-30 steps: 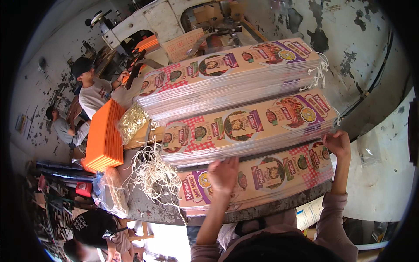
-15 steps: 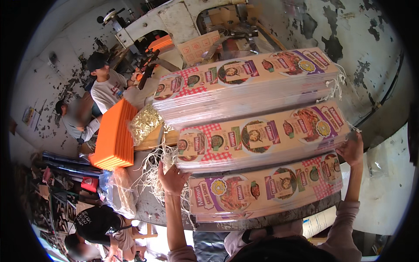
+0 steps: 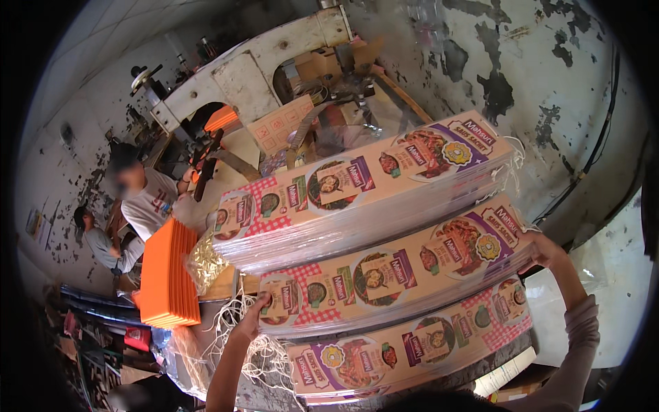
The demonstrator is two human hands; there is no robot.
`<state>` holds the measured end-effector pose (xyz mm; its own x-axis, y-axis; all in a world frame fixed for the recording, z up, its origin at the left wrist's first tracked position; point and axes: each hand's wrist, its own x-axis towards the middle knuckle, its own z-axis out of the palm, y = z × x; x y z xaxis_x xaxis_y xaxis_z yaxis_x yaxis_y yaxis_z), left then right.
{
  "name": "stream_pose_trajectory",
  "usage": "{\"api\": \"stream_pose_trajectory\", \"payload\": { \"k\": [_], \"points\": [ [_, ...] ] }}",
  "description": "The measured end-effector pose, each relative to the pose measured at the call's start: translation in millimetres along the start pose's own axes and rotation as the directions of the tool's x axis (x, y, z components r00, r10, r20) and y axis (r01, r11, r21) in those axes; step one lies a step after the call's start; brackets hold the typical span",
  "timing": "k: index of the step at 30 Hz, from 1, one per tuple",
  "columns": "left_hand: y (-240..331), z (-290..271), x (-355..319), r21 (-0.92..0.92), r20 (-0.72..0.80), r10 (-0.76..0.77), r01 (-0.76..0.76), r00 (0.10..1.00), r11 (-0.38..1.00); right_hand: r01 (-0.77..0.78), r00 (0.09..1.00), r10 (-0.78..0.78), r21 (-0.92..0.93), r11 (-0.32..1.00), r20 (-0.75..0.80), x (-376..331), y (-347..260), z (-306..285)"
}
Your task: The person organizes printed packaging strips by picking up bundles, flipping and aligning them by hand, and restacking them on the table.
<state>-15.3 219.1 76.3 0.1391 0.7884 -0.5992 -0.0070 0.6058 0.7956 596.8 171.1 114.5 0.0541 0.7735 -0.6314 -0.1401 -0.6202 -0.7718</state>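
Three long stacks of printed cardboard pieces in clear plastic lie one behind another on the table. My left hand [image 3: 251, 321] grips the left end of the middle stack [image 3: 371, 281], its thumb on the top edge and its other fingers partly hidden. At the opposite end, my right hand [image 3: 547, 250] is closed round the same stack, with the fingertips hidden behind it. Beyond lies the far stack [image 3: 364, 206], taller and tied with white string at its right end. Closest to me is the near stack [image 3: 408, 347].
Loose white strings [image 3: 237, 336] trail beside my left forearm. Orange panels [image 3: 168, 275] stand stacked at the left, near a bag of gold-coloured small pieces [image 3: 206, 261]. A large pale machine [image 3: 254, 72] rises at the back, where a co-worker [image 3: 147, 199] stands.
My left hand has gone from spread fingers beside the middle stack to a grip on its left end. My right hand has closed more round the other end. The whole view has shifted.
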Motion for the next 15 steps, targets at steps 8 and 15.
{"api": "stream_pose_trajectory", "payload": {
  "k": [8, 15],
  "points": [
    [-2, 5, -9, -0.019, -0.047, 0.001, -0.002, 0.999, 1.0, 0.011, 0.998, -0.007, 0.061, 0.998, -0.06, -2, 20, -17],
    [-35, -13, -38, 0.049, 0.021, 0.14, -0.141, 0.99, 0.989, 0.245, 0.969, -0.246, 0.046, 0.968, 0.03, -29, 57, -14]
  ]
}}
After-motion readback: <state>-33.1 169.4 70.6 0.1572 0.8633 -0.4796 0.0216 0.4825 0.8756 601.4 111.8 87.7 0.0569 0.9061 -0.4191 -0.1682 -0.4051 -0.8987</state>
